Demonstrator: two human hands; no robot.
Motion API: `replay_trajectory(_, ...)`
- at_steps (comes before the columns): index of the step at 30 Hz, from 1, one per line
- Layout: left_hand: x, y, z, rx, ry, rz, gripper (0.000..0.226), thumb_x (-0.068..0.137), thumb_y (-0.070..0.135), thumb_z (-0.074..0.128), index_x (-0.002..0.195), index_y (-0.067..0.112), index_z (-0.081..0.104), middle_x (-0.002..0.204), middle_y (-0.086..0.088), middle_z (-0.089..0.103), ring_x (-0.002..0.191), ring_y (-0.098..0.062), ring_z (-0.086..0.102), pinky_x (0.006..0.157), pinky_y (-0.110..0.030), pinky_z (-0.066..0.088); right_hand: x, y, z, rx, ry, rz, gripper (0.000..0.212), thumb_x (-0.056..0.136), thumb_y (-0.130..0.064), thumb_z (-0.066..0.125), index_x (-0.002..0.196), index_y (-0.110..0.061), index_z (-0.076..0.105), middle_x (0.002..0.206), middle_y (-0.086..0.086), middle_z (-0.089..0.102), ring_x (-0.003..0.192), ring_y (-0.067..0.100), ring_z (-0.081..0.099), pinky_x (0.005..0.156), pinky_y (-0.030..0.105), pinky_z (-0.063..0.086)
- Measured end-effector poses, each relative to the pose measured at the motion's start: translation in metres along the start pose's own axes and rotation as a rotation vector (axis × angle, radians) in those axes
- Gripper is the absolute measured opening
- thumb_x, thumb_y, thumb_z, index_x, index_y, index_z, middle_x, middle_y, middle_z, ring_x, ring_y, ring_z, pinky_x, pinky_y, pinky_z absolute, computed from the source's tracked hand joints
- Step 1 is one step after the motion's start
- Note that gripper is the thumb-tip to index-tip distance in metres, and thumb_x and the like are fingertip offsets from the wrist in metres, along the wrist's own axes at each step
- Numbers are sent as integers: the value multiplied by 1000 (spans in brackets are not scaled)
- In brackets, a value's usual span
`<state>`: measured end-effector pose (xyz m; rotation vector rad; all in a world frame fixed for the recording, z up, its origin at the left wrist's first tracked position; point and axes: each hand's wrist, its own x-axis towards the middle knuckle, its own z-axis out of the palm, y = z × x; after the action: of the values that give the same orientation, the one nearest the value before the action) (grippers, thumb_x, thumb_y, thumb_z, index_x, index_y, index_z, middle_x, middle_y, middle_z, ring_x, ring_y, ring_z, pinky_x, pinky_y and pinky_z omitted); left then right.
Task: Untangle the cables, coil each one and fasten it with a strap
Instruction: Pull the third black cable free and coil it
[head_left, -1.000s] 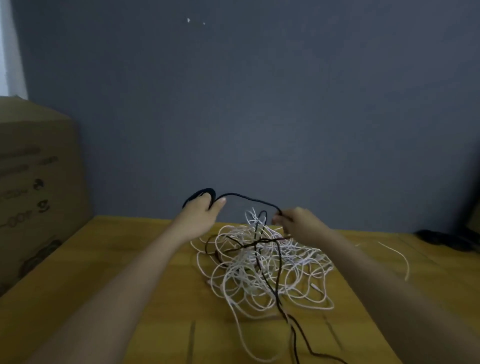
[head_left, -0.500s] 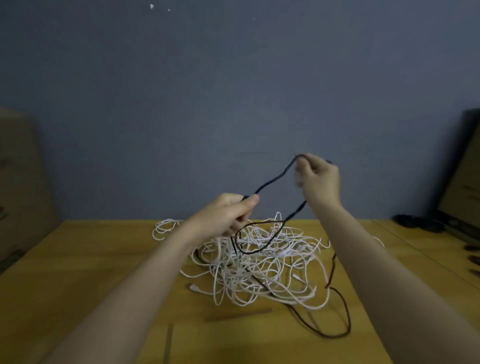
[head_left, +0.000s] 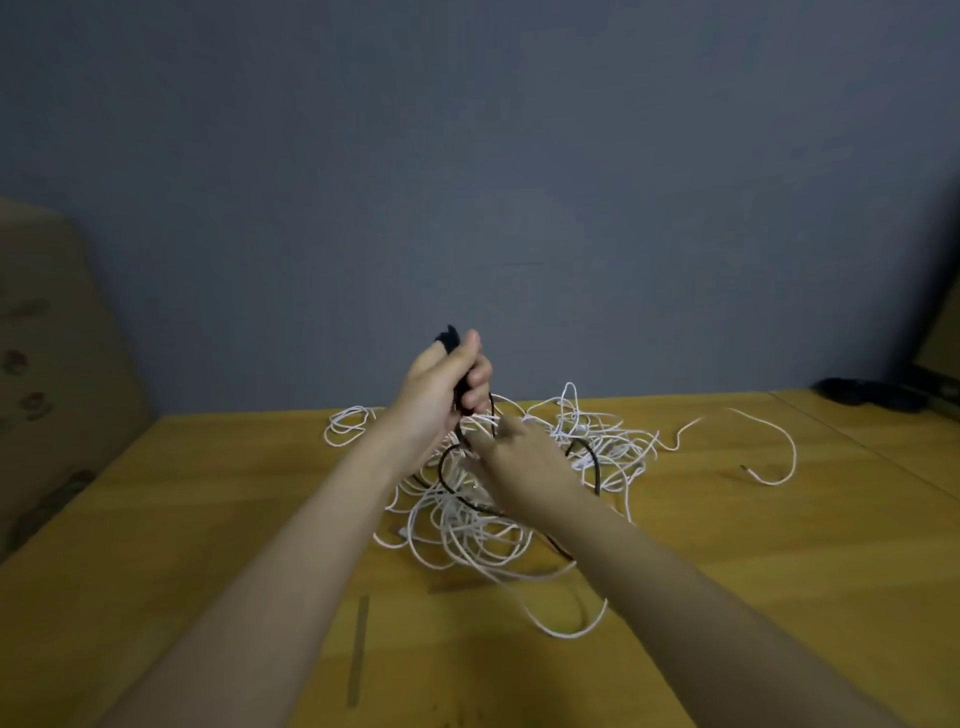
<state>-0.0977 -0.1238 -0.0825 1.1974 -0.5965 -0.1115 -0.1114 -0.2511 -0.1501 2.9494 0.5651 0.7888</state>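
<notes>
Looking down through the head view, I see the left hand (head_left: 441, 387) raised above the counter (head_left: 208, 493), its grip curled round a bunch of the black cable (head_left: 457, 400) (a dark end pokes out above the fist). Below it, the right hand (head_left: 511, 462) reaches into the white cable tangle (head_left: 467, 530), fingers extended; I cannot tell whether its grip holds a strand. From the fist, the black cable trails down through the white heap. A cardboard box (head_left: 47, 338) stands at left.
</notes>
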Motion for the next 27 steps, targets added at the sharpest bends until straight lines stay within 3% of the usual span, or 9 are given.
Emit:
replay_trajectory(2,7,-5,-7,290,133,73,23,104,19,35,81,17,32,66,4,39,48,-4,36,54,-18,38,-8,-5,2,55,67,-134,24,92,-24,57,107,-6,62,84,15,65,91,32,56,86,40,42)
replay_trajectory(5,16,-4,-16,606,235,114,19,103,22,36,85,16,33,69,0,41,55,-8,42,65,-26,42,-12,6,-5,288,63,-99,15,99,-22,46,100,-10,55,75,9,63,77,28,53,94,38,39)
replay_trajectory(9,23,9,-12,479,356,96,21,103,17,38,82,16,35,68,-2,45,47,-6,44,48,-15,42,-12,9,-12,144,86,-221,28,102,-32,39,109,-11,57,76,12,62,72,31,52,73,36,37)
replay_trajectory(11,25,13,-10,440,297,65,24,103,18,38,79,15,35,62,0,41,39,-1,36,41,-14,35,-12,15,-15,208,158,-104,33,102,-39,36,114,-17,57,77,11,62,71,31,55,59,34,34)
replay_trajectory(13,26,18,-7,464,232,68,28,104,24,36,77,16,36,56,7,40,38,-1,32,42,-15,31,-9,27,-20,485,221,145,34,100,-45,33,113,-26,57,74,2,62,62,20,54,54,33,38)
replay_trajectory(18,15,19,0,353,63,-83,38,102,43,28,85,14,45,57,6,39,40,-5,29,42,-17,26,0,51,-42,1021,527,596,26,102,-33,37,86,-29,57,57,-3,56,47,9,46,50,27,38)
replay_trajectory(22,-3,12,-4,374,-243,-255,47,86,58,40,81,12,50,52,8,35,40,-5,26,38,-15,24,6,77,-54,827,710,768,28,102,-34,38,80,-26,54,62,-12,48,55,-2,45,57,28,35)
replay_trajectory(25,-14,16,-6,348,-437,-282,37,86,52,53,69,20,53,47,10,31,39,-5,24,37,-14,22,12,75,-47,607,539,717,34,101,-43,36,85,-20,55,60,-8,52,52,4,48,50,29,32)
replay_trajectory(27,-17,19,-5,220,-504,-268,33,89,45,54,64,23,56,44,11,30,36,-4,22,35,-14,20,13,64,-35,440,355,630,37,100,-45,36,91,-17,59,68,0,62,64,23,58,52,30,35)
